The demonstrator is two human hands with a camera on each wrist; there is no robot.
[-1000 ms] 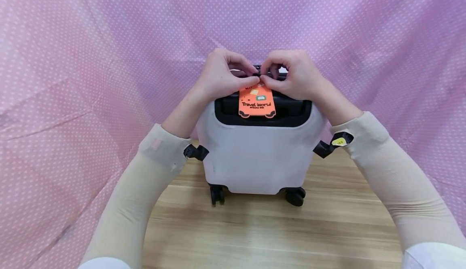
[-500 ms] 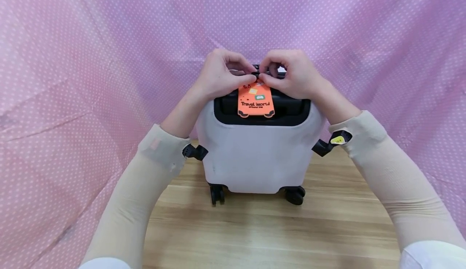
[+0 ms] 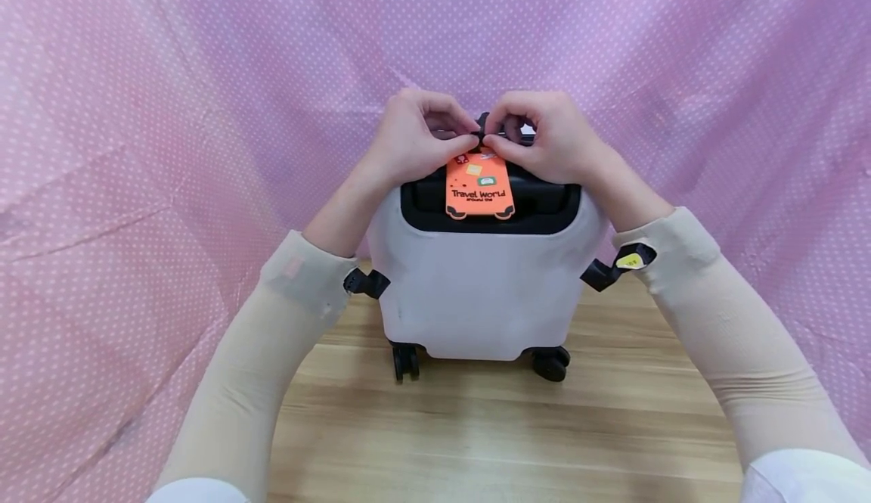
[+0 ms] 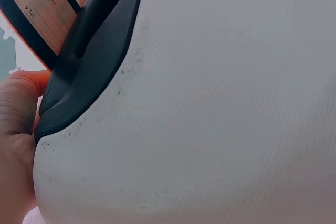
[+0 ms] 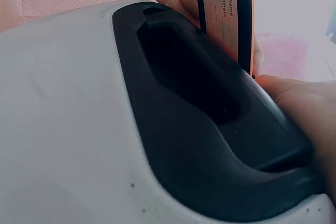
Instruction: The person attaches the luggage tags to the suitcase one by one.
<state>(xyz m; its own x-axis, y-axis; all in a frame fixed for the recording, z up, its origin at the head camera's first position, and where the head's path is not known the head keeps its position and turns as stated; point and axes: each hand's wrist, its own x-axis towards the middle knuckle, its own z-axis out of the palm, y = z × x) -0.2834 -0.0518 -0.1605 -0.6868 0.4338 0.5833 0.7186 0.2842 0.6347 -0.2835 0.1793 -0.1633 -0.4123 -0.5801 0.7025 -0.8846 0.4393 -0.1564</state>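
Observation:
A small white suitcase [image 3: 479, 291] stands upright, with a black handle [image 3: 537, 197] set in a black recess at its top. An orange luggage tag [image 3: 479, 194] printed "Travel World" hangs against the handle. Its back, with name and address lines, shows in both wrist views. Just above the tag, my left hand [image 3: 416, 140] and right hand [image 3: 551, 136] meet fingertip to fingertip. Between them they pinch the tag's black strap [image 3: 483, 120], whose end sticks up past the fingers. The fingers hide most of the strap, including where it meets the handle.
Black caster wheels [image 3: 550, 364] carry the suitcase on a wood-grain surface [image 3: 435, 435]. A pink dotted cloth [image 3: 435, 26] hangs behind and at both sides. A black wrist camera [image 3: 367, 284] juts from the left sleeve close to the suitcase's side.
The black strap end now rises higher between the fingertips. Both hands stay almost in place, and the tag has shifted only slightly.

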